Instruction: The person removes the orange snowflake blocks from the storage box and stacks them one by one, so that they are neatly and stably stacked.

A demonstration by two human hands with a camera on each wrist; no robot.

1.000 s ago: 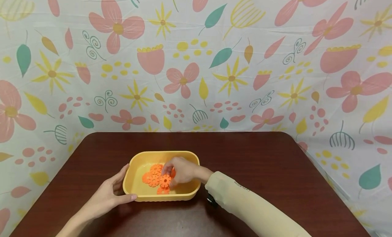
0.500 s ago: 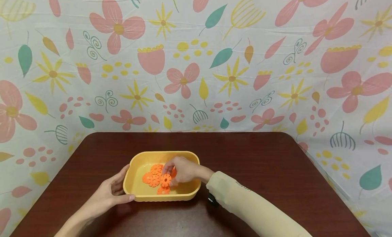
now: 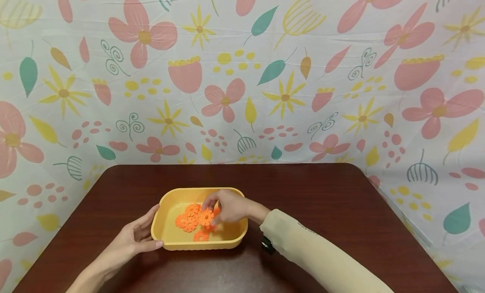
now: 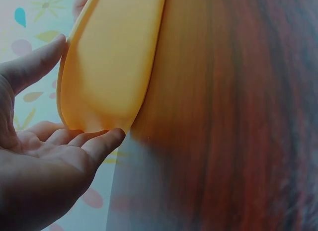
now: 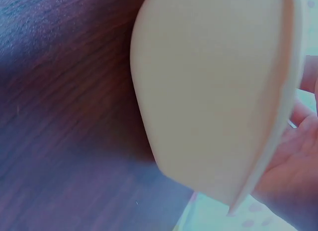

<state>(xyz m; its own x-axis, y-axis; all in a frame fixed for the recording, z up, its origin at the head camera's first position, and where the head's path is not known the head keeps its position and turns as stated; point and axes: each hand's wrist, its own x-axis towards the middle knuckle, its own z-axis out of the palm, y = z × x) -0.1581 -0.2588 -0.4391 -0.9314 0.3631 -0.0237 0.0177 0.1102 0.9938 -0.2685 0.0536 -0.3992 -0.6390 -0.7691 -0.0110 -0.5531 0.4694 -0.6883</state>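
A yellow plastic tub (image 3: 197, 245) stands on the table, holding several flat orange flower-shaped discs (image 3: 190, 223) with notched edges. My left hand (image 3: 130, 239) holds the tub's left end, thumb at the near corner and fingers along the side. The left wrist view shows that hand (image 4: 54, 151) spanning the end of the tub (image 4: 112, 57). Inside the tub, my right hand (image 3: 231, 206) pinches one orange disc (image 3: 206, 217) between thumb and fingers, above other discs. In the right wrist view the tub's outer wall (image 5: 208, 92) hides the discs and part of the hand (image 5: 293, 166).
The dark reddish-brown table (image 3: 303, 192) reaches back to a floral-patterned cloth (image 3: 242, 74). A beige sleeve (image 3: 314, 251) covers the right forearm, with a small black device (image 3: 267, 245) under its cuff.
My right hand has risen slightly and moved a little right, and the pinched disc has come up and tilted with it. My left hand stays at the tub's left end.
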